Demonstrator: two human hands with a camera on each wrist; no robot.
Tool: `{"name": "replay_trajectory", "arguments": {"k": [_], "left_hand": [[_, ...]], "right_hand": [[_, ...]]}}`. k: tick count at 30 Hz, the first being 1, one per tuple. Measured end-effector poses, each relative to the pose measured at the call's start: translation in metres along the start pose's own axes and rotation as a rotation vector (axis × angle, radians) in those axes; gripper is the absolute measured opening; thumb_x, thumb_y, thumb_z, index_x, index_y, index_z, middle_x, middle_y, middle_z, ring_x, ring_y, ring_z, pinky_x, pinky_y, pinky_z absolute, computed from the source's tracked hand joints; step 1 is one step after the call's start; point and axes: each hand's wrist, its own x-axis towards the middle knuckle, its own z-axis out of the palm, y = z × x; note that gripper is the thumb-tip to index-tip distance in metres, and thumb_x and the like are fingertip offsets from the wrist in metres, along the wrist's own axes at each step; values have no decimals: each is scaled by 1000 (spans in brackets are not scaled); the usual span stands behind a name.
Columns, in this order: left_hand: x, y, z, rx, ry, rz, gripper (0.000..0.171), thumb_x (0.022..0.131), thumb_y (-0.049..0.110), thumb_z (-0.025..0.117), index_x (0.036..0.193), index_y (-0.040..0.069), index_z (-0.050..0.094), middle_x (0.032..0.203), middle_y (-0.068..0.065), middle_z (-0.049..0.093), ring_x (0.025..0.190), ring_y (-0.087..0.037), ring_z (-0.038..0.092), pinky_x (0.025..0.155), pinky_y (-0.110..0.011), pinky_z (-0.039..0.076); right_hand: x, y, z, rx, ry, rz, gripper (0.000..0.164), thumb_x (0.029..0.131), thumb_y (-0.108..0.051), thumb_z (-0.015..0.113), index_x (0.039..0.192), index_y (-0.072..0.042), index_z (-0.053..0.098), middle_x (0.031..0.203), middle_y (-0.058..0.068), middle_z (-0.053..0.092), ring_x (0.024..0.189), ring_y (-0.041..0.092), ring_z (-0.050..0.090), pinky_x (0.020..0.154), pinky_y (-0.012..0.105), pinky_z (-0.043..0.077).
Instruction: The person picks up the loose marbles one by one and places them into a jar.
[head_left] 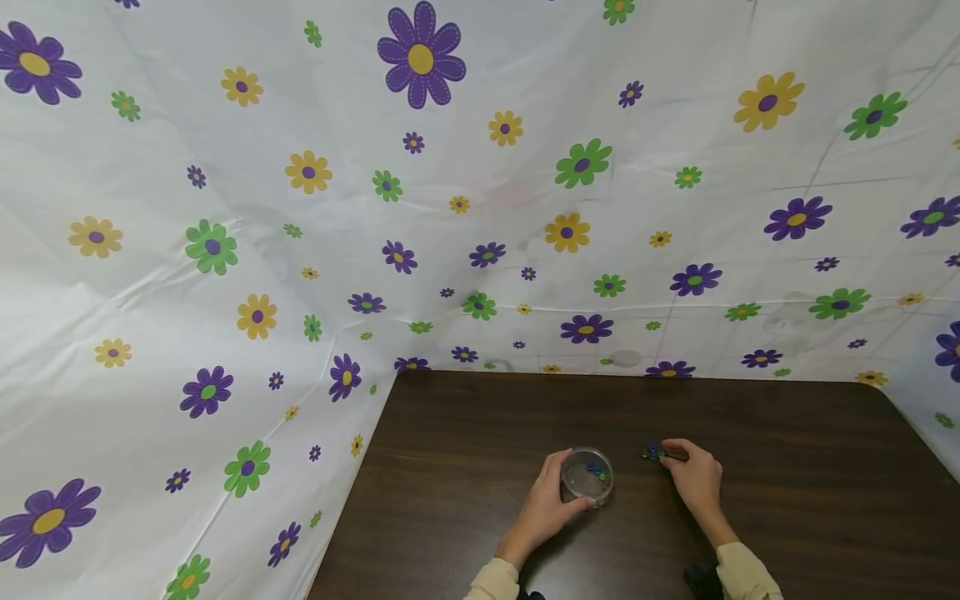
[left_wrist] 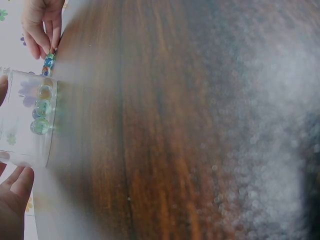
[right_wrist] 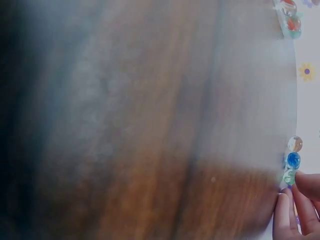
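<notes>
My left hand [head_left: 542, 507] grips a clear round plastic container [head_left: 577, 482], thumb on the near side and fingers round the far left side. Several glass marbles [left_wrist: 42, 108] with coloured swirls lie at its bottom. To its right, a small cluster of loose marbles [head_left: 651, 452] lies on the table. My right hand [head_left: 697, 481] is at the right edge of this cluster, thumb and fingertips pinching a greenish marble [right_wrist: 289, 176]. A blue marble [right_wrist: 293, 160] and a clear one [right_wrist: 295, 144] are close beside it in the right wrist view.
The dark wood table [head_left: 810, 467] carries the container and marbles. Behind it and to the left hangs a white sheet [head_left: 480, 225] printed with purple, green and yellow flowers. A dark wrist device [head_left: 702, 581] shows by the right sleeve.
</notes>
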Motion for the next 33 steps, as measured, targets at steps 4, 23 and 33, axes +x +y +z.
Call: {"name": "replay_trajectory", "arguments": {"k": [4, 23, 33], "left_hand": [[1, 1, 0, -13, -2, -13, 82, 89, 35, 84, 155, 11, 41, 150, -3, 49, 135, -25, 52, 108, -40, 45], [1, -1, 0, 0, -8, 0, 82, 90, 35, 83, 155, 10, 40, 151, -4, 48, 135, -23, 52, 107, -39, 46], [1, 0, 0, -13, -18, -27, 83, 90, 37, 82, 156, 12, 39, 152, -1, 47, 136, -23, 51, 108, -40, 45]], "right_hand": [[1, 0, 1, -6, 1, 17, 20, 84, 11, 76, 104, 10, 74, 97, 25, 75, 91, 44, 71, 94, 54, 42], [2, 3, 2, 7, -16, 1, 14, 86, 8, 76, 100, 9, 74, 93, 24, 75, 83, 37, 71, 92, 55, 40], [4, 2, 2, -26, -18, 10, 11, 88, 5, 77, 98, 7, 75, 90, 20, 75, 79, 28, 71, 82, 39, 43]]}}
